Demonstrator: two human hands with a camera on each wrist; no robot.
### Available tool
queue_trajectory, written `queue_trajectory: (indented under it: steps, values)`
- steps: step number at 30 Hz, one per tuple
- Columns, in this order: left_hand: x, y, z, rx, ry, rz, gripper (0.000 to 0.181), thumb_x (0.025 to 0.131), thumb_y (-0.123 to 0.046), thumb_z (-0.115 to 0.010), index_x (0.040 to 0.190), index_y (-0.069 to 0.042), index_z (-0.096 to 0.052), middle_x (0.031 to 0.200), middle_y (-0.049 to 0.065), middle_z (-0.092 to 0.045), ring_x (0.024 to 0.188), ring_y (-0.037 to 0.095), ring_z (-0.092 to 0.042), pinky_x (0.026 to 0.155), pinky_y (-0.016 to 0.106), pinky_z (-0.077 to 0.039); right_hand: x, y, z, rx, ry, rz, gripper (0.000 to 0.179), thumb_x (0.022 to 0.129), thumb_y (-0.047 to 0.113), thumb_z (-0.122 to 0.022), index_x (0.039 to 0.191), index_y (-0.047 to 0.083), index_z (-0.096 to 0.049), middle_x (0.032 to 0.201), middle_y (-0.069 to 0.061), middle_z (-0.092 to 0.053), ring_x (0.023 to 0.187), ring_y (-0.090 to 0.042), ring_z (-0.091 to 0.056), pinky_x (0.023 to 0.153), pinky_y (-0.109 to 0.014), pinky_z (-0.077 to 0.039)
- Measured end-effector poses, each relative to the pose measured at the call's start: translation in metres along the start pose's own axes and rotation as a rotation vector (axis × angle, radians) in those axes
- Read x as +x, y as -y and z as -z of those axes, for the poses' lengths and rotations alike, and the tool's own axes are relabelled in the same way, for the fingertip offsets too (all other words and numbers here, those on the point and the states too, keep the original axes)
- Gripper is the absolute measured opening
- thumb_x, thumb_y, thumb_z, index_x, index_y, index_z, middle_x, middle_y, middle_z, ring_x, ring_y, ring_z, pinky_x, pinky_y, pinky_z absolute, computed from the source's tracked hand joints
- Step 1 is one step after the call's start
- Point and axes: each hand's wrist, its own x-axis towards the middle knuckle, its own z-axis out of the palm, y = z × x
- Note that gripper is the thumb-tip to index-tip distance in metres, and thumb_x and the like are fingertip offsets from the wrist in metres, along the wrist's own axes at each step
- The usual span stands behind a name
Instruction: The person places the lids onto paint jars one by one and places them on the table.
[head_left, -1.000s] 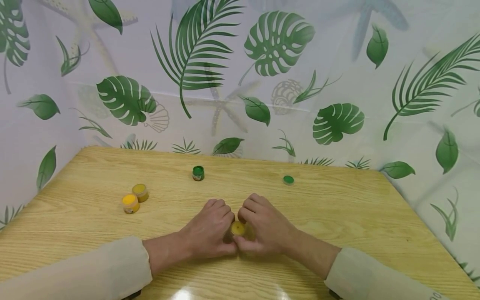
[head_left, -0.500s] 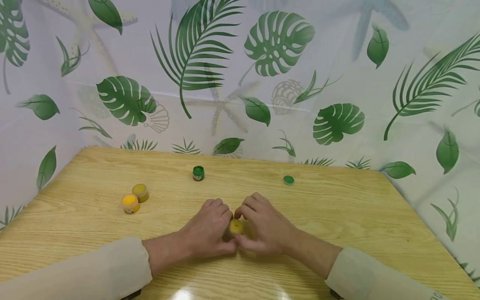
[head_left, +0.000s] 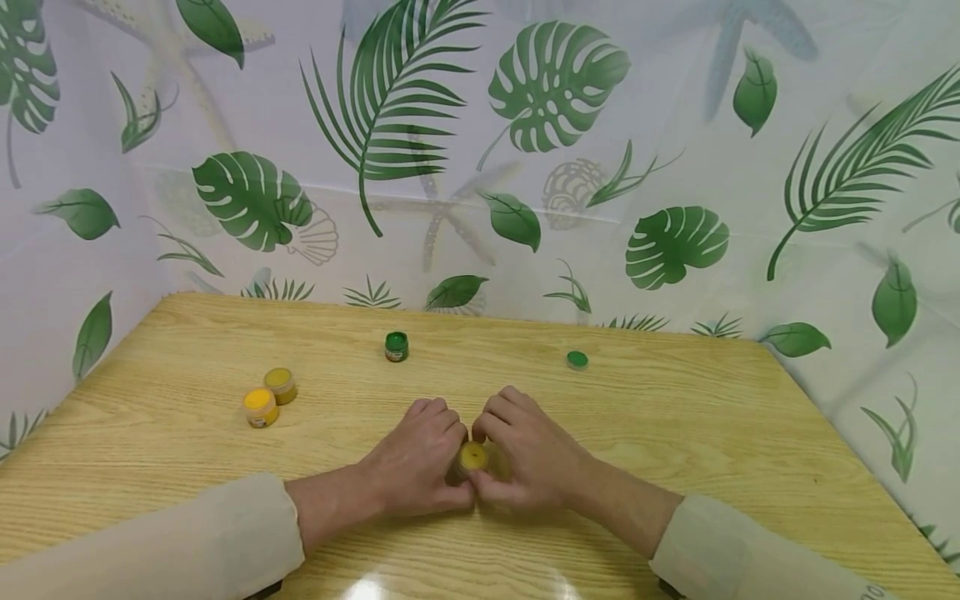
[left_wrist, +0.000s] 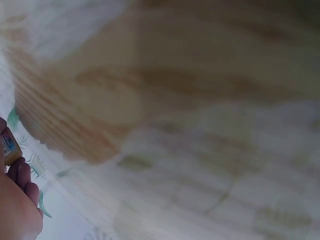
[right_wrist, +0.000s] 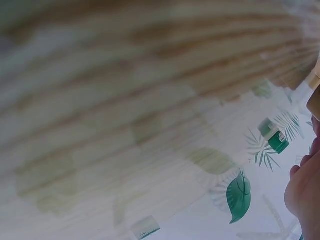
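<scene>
A small paint jar with a dull yellow top [head_left: 474,456] stands between my two hands near the table's front middle. My left hand [head_left: 416,458] grips its left side, and the curled fingers hide much of the jar's wall. From the right, my right hand [head_left: 532,458] pinches it between thumb and bent fingers. At the left edge of the left wrist view, part of the labelled paint jar [left_wrist: 10,146] shows in the left fingers. The right wrist view shows only a sliver of the jar [right_wrist: 314,104] above the right hand [right_wrist: 305,192].
A bright yellow paint jar [head_left: 261,408] and a mustard one [head_left: 281,386] touch at the left of the wooden table [head_left: 675,417]. Farther back stands a green paint jar [head_left: 397,347]. A green lid [head_left: 577,360] lies to its right. Leaf-printed cloth [head_left: 450,242] borders the table.
The jar's top has shifted slightly left and back, then partly returned. My right fingers have shifted a little around it, while my left hand stays nearly still.
</scene>
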Motion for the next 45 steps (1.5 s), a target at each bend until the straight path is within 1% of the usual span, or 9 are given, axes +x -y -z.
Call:
queue_trajectory:
  steps: [13,21,23,25,28,30,35,39,45]
  values:
    - [-0.0007,0.0002,-0.0013,-0.008,-0.004,-0.024,0.036,0.076,-0.047,-0.073,0.081,-0.014,-0.061,0.078,-0.005,-0.056,0.077,0.013,-0.041,0.082,0.031,-0.039,0.0001,0.0019,0.0004,-0.029,0.004,-0.015,0.026,0.08,0.04,-0.068,0.082,0.017,-0.056,0.08,0.007,-0.049,0.081,-0.011,-0.041,0.076,-0.027,-0.038]
    - [-0.0008,-0.0007,-0.0005,-0.011,0.019,-0.036,0.038,0.076,-0.049,-0.073,0.081,-0.014,-0.059,0.078,-0.005,-0.054,0.077,0.013,-0.04,0.083,0.031,-0.038,-0.0015,0.0001,-0.0022,-0.031,-0.033,-0.013,0.042,0.085,0.053,-0.067,0.068,0.018,-0.052,0.072,0.009,-0.043,0.074,-0.01,-0.038,0.07,-0.025,-0.035]
    - [-0.0009,-0.0011,-0.0003,-0.022,0.031,-0.027,0.038,0.076,-0.049,-0.072,0.081,-0.014,-0.06,0.078,-0.005,-0.054,0.077,0.013,-0.041,0.083,0.032,-0.039,-0.0015,0.0003,-0.0024,-0.025,-0.041,-0.019,0.043,0.086,0.056,-0.066,0.071,0.017,-0.055,0.072,0.008,-0.046,0.075,-0.01,-0.04,0.07,-0.025,-0.036]
    - [-0.001,-0.0012,0.0,-0.032,0.04,-0.01,0.038,0.075,-0.05,-0.072,0.082,-0.015,-0.059,0.078,-0.006,-0.054,0.078,0.013,-0.041,0.084,0.032,-0.039,-0.0014,0.0005,-0.002,-0.016,-0.036,-0.027,0.042,0.087,0.057,-0.065,0.079,0.016,-0.061,0.077,0.007,-0.053,0.079,-0.011,-0.044,0.073,-0.026,-0.04]
    - [-0.0009,-0.0009,0.0007,-0.033,0.035,0.009,0.038,0.075,-0.049,-0.071,0.085,-0.014,-0.06,0.08,-0.005,-0.056,0.079,0.014,-0.043,0.084,0.032,-0.039,-0.0004,0.0011,-0.0009,0.004,-0.005,-0.039,0.038,0.086,0.052,-0.066,0.093,0.015,-0.066,0.089,0.005,-0.059,0.088,-0.011,-0.048,0.081,-0.028,-0.043]
    - [-0.0008,-0.0002,0.0005,-0.028,0.028,0.017,0.037,0.076,-0.048,-0.069,0.086,-0.014,-0.061,0.08,-0.005,-0.056,0.08,0.014,-0.043,0.084,0.032,-0.039,0.0,0.0011,-0.0007,0.015,0.012,-0.036,0.033,0.084,0.046,-0.067,0.096,0.015,-0.066,0.092,0.005,-0.06,0.092,-0.012,-0.049,0.085,-0.029,-0.044]
    - [-0.0007,0.0008,-0.0007,-0.025,0.02,0.013,0.035,0.077,-0.047,-0.067,0.086,-0.013,-0.062,0.081,-0.005,-0.058,0.079,0.014,-0.044,0.083,0.032,-0.039,0.0001,0.0009,-0.0013,0.008,0.006,0.005,0.026,0.081,0.037,-0.068,0.094,0.015,-0.065,0.091,0.006,-0.059,0.091,-0.012,-0.049,0.084,-0.029,-0.043]
    - [-0.0007,0.0004,-0.001,-0.018,0.015,0.002,0.034,0.077,-0.047,-0.067,0.084,-0.015,-0.06,0.08,-0.005,-0.057,0.079,0.013,-0.044,0.084,0.032,-0.04,0.0,0.0014,-0.001,-0.006,-0.005,0.024,0.024,0.081,0.036,-0.067,0.091,0.016,-0.063,0.089,0.006,-0.058,0.089,-0.012,-0.049,0.083,-0.029,-0.043]
    - [-0.0005,-0.0003,-0.0006,-0.013,0.008,-0.005,0.034,0.075,-0.047,-0.07,0.081,-0.015,-0.059,0.079,-0.005,-0.056,0.078,0.013,-0.043,0.083,0.032,-0.04,0.0002,0.0023,-0.0002,-0.017,-0.002,0.013,0.025,0.081,0.039,-0.068,0.088,0.016,-0.061,0.086,0.005,-0.057,0.086,-0.012,-0.047,0.08,-0.028,-0.042]
